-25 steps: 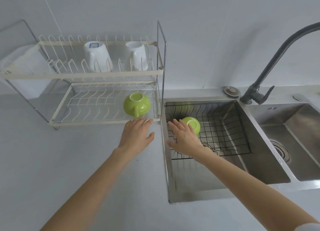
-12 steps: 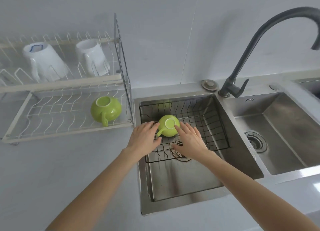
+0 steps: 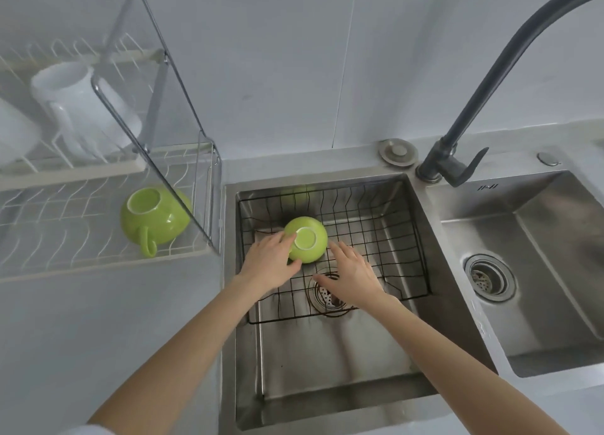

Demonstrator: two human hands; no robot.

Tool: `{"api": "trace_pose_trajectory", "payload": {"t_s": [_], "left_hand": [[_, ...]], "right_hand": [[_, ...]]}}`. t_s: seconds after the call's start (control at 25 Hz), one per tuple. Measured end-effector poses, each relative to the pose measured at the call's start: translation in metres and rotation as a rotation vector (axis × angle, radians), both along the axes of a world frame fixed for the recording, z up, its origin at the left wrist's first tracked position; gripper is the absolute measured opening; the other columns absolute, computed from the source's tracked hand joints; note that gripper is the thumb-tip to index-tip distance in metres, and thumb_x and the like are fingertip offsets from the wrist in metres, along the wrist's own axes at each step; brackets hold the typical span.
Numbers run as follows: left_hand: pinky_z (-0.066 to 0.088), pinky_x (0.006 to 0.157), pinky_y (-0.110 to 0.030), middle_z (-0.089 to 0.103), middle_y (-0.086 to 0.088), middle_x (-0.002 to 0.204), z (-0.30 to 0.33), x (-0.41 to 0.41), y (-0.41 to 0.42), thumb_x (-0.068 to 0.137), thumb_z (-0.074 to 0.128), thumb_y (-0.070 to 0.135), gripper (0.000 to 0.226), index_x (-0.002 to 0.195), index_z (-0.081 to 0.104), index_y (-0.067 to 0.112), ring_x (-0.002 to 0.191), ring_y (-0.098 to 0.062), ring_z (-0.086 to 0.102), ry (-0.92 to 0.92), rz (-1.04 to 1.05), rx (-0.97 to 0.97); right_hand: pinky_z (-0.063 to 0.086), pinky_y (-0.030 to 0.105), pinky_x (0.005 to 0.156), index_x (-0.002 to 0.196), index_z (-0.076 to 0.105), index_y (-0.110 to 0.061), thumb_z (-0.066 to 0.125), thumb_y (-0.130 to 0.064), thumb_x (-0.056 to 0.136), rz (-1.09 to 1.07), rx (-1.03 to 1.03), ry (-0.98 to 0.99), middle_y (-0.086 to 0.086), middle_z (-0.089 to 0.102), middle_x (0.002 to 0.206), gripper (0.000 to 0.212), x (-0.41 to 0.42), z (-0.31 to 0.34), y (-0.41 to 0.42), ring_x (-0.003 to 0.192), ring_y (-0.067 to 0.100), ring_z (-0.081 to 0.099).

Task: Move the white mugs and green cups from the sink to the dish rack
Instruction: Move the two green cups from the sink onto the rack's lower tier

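The left hand is curled against the near-left flank of the green cup, thumb low at its base and fingers up by the pale foot ring, touching but, as far as can be seen, not yet closed round it; the right hand lies flat and spread just to the cup's right, fingertips near its side without gripping. The cup sits upside down on the black wire basket inside the left basin of the sink, so its axis runs straight up and its handle is hidden, probably under the left palm. From that grip the dish rack lies to the left and a little farther away, over the sink's rim, which makes the left hand the nearer one for the carry. On the rack's lower tier a second green cup already rests inverted, handle toward the viewer, and a white mug stands on the tier above. The next move looks like a lift clear of the basket wires, then a sweep left.
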State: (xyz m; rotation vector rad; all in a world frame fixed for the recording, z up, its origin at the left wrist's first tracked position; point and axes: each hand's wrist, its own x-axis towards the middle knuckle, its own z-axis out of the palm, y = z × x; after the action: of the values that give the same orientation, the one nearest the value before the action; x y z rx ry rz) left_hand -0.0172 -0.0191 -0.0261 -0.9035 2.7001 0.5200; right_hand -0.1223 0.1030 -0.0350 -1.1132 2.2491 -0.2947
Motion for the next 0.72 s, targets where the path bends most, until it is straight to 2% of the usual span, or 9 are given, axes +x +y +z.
{"api": "trace_pose_trajectory", "payload": {"t_s": [0.28, 0.4, 0.48, 0.6, 0.72], "left_hand": [[0.042, 0.098, -0.043, 0.038, -0.008, 0.144, -0.038, -0.035, -0.027, 0.09, 0.046, 0.035, 0.055, 0.138, 0.03, 0.015, 0.127, -0.028, 0.042, -0.016, 0.106, 0.078], [0.042, 0.098, -0.042, 0.041, -0.01, 0.141, -0.055, -0.048, -0.039, 0.09, 0.047, 0.034, 0.054, 0.137, 0.033, 0.013, 0.127, -0.027, 0.043, 0.028, 0.252, 0.172], [0.04, 0.099, -0.038, 0.046, -0.012, 0.136, -0.065, -0.056, -0.045, 0.089, 0.049, 0.032, 0.05, 0.133, 0.039, 0.011, 0.123, -0.028, 0.046, 0.096, 0.409, 0.263], [0.038, 0.1, -0.033, 0.046, -0.017, 0.134, -0.079, -0.066, -0.051, 0.088, 0.052, 0.03, 0.049, 0.13, 0.042, 0.007, 0.12, -0.029, 0.047, 0.144, 0.558, 0.373], [0.039, 0.097, -0.034, 0.047, -0.016, 0.134, -0.088, -0.071, -0.055, 0.087, 0.055, 0.03, 0.052, 0.13, 0.039, 0.006, 0.121, -0.028, 0.047, 0.187, 0.631, 0.469]], "right_hand": [[0.035, 0.039, 0.106, 0.145, 0.023, -0.013, 0.053, -0.037, 0.089, -0.231, 0.028, -0.357, 0.013, 0.037, 0.146, 0.068, -0.022, -0.049, -0.03, 0.134, 0.03, 0.036], [0.037, 0.033, 0.102, 0.14, 0.033, -0.013, 0.052, -0.032, 0.09, -0.422, -0.005, -0.518, 0.012, 0.05, 0.137, 0.056, -0.029, -0.062, -0.047, 0.127, 0.028, 0.045], [0.038, 0.032, 0.1, 0.14, 0.032, -0.013, 0.051, -0.03, 0.091, -0.536, -0.013, -0.615, 0.01, 0.052, 0.136, 0.055, -0.033, -0.07, -0.056, 0.125, 0.028, 0.047], [0.039, 0.031, 0.095, 0.141, 0.031, -0.011, 0.05, -0.026, 0.092, -0.637, -0.052, -0.673, 0.012, 0.052, 0.135, 0.054, -0.033, -0.081, -0.065, 0.123, 0.028, 0.049], [0.04, 0.034, 0.098, 0.141, 0.03, -0.012, 0.05, -0.025, 0.092, -0.685, -0.068, -0.691, 0.013, 0.052, 0.135, 0.054, -0.035, -0.087, -0.068, 0.123, 0.029, 0.049]]}}
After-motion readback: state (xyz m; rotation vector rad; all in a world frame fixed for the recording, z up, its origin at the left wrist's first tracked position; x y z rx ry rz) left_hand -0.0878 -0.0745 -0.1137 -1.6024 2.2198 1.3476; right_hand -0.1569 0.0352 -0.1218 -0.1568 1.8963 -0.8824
